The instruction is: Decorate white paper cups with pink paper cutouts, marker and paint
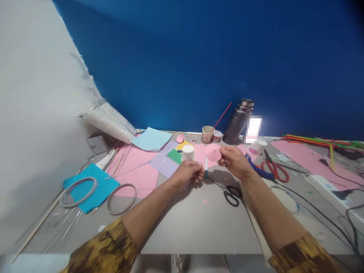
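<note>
My right hand [234, 159] is closed, pinching a rounded pink paper piece [212, 152] by its right edge above the table. To its left my left hand [190, 175] is closed, thumb and fingertips together. Whether anything small is between them I cannot make out. Just behind the left hand stands a white paper cup [187, 152], upside down. Between the hands is a white and teal pen-like stick [206, 168]; I cannot tell whether the left fingertips touch it. Black-handled scissors [231, 193] lie on the table in front of the right hand.
Behind are a printed cup [207, 134] with a red stick and a dark flask [238, 121]. At right lie red-handled pliers [275, 170], a blue-handled tool [260, 168] and a power strip [335, 197]. Tape rings [122, 199], coloured paper [152, 138] and bagged cups [109, 119] are left.
</note>
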{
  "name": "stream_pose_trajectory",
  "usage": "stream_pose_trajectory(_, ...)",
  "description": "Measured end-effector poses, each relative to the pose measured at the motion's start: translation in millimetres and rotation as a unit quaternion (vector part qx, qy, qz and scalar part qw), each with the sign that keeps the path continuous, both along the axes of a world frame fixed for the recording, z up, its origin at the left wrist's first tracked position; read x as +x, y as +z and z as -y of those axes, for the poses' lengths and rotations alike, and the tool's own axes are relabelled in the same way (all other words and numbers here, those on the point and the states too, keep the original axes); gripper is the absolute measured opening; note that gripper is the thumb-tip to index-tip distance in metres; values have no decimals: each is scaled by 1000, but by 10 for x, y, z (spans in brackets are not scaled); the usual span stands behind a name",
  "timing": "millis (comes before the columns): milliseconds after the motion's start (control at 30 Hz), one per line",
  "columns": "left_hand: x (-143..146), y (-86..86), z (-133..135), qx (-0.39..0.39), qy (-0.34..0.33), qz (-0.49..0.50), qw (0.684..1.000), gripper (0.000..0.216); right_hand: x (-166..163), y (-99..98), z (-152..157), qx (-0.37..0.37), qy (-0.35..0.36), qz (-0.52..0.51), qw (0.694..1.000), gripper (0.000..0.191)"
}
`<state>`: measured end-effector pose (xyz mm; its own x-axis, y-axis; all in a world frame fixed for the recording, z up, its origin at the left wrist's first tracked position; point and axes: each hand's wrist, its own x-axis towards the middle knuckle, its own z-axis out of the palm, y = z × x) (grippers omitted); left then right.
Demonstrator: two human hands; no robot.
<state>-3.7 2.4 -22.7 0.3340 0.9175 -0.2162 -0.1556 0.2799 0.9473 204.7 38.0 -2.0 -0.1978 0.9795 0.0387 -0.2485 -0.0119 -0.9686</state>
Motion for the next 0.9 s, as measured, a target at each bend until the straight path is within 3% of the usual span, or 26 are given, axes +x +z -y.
stream_pose_trajectory(133,15,-35,57,100,-69,-144,982,27,214,-7,-142,-12,-47,56,997,46)
stream_pose_trajectory(267,19,-23,85,236,19,-256,937,32,398,-50,-269,-34,-84,147,985,49)
stream_pose_trajectory(333,24,-16,83,253,56,-271,927,24,401,-65,-277,-40,-88,142,985,49)
stream_pose_trajectory(400,33,-5,74,202,56,-221,953,15,330,-67,-233,-43,-66,133,988,48)
stream_pose_trajectory(500,40,20,45,63,39,-52,996,28,145,-64,-117,-30,38,127,991,43)
stream_pose_trajectory(567,32,35,15,-12,20,45,999,32,44,-70,-58,-11,109,149,983,38)
stream_pose_trajectory(633,9,43,-16,-57,8,78,995,30,7,-91,-49,4,145,178,973,35)
stream_pose_trajectory(733,-58,69,-43,-59,-16,31,998,27,70,-152,-126,38,92,280,955,33)
stream_pose_trajectory(900,-244,241,-31,-14,-177,-166,970,30,224,-290,-305,75,-47,405,910,26)
